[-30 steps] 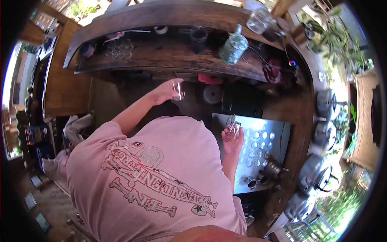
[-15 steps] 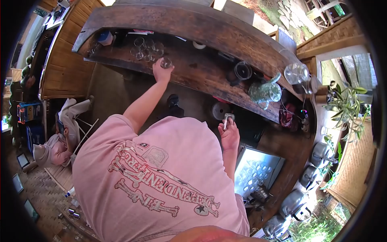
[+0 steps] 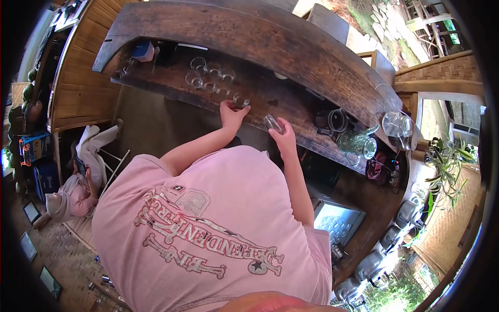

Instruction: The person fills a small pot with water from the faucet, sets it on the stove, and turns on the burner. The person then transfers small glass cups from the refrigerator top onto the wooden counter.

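Observation:
My left hand [image 3: 233, 115] reaches to the lower counter's front edge, its fingers closed around a small clear drinking glass [image 3: 240, 100]. To the right, my right hand [image 3: 284, 138] grips another clear glass [image 3: 272, 123], held tilted close to the counter edge. Several more clear glasses [image 3: 208, 86] stand grouped on the lower wooden counter [image 3: 260, 104], just beyond and left of my left hand.
A dark-rimmed jug [image 3: 337, 120], a green glass pitcher [image 3: 358, 143] and a large clear jar [image 3: 396, 125] stand to the right. The raised wooden bar top [image 3: 234, 36] curves overhead of the shelf. A seated person [image 3: 78, 192] is at far left.
My right hand has come up and forward with its glass, nearer the counter and my left hand. The view has shifted, and my left hand stays by the grouped glasses with its glass.

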Tool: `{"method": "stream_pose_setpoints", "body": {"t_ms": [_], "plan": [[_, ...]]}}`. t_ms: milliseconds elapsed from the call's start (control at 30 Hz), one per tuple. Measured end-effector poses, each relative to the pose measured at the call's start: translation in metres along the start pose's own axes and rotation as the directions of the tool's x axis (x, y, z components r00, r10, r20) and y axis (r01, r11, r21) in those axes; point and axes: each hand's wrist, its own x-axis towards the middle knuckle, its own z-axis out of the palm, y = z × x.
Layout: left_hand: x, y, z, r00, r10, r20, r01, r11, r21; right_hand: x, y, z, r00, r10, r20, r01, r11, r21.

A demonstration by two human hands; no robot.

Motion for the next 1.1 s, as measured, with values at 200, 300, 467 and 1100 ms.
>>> {"method": "stream_pose_setpoints", "body": {"t_ms": [200, 300, 467, 1100], "plan": [[-0.005, 0.027, -0.009, 0.904, -0.354, 0.242, 0.422, 0.833, -0.359, 0.051, -0.011, 0.022, 0.964, -0.253, -0.078, 0.210, 0.910, -0.357], [0.009, 0.009, -0.011, 0.831, -0.404, 0.382, 0.545, 0.728, -0.416, 0.080, -0.031, 0.029, 0.936, -0.350, -0.022, 0.294, 0.818, -0.495], [0.019, -0.003, -0.020, 0.733, -0.381, 0.564, 0.623, 0.708, -0.331, 0.130, -0.058, 0.052, 0.832, -0.527, 0.174, 0.513, 0.610, -0.603], [0.014, 0.002, -0.026, 0.672, -0.270, 0.689, 0.682, 0.589, -0.434, 0.177, -0.054, 0.089, 0.823, -0.248, 0.512, 0.450, 0.834, -0.320]]}}
